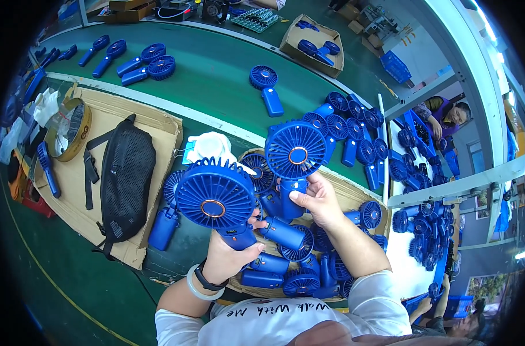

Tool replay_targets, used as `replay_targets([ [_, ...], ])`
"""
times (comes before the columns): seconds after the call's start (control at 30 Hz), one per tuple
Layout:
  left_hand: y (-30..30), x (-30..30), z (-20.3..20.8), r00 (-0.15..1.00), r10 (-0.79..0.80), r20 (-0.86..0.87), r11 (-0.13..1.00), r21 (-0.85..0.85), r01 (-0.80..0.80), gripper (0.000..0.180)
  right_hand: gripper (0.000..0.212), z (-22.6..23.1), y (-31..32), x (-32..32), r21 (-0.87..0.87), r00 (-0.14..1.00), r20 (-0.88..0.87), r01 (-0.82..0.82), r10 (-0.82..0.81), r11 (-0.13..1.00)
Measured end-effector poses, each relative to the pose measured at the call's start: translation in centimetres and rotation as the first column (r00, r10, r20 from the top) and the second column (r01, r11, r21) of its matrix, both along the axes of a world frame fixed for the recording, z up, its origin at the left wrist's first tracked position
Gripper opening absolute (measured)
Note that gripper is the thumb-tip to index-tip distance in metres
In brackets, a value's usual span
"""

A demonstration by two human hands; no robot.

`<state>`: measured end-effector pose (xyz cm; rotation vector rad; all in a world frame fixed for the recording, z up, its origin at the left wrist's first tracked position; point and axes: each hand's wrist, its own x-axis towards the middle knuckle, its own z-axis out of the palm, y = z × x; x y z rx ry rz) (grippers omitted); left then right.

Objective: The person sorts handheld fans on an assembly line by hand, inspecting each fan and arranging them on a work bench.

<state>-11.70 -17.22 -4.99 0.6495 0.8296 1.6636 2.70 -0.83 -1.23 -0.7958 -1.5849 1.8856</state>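
Note:
My left hand (pixel 232 254) is closed round the handle of a blue handheld fan (pixel 214 199), its round grille with an orange-ringed hub facing up. To the right, my right hand (pixel 320 199) grips a second blue handheld fan (pixel 295 149) by its handle, thumb on the front below the head. Both fans are upright, side by side and apart. Beneath them several more blue fans (pixel 282 233) lie heaped in a cardboard tray (pixel 355 196). Another folded fan (pixel 164 228) rests just left of that tray.
Left, a black mesh bag (pixel 127 179) and a tape roll (pixel 78 130) lie on flattened cardboard (pixel 158 124). White cloth (pixel 210 145) sits behind my left fan. Several fans lie along the green conveyor belt (pixel 210 75). A cardboard box (pixel 326 66) holds fans beyond it. A co-worker (pixel 444 115) works at right.

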Motion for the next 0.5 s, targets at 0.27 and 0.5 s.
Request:
replay_targets([
  [0.27, 0.1, 0.1, -0.3, 0.987, -0.088, 0.133, 0.979, 0.196, 0.061, 0.100, 0.044, 1.2, -3.2, -0.6, 0.044, 0.990, 0.037, -0.139, 0.138, 0.989],
  [0.5, -1.0, -0.8, 0.9, 0.974, -0.114, 0.196, 0.991, 0.085, 0.099, 0.081, 0.029, 0.5, 6.7, -4.0, 0.705, 0.912, 0.401, -0.249, -0.084, 0.664],
])
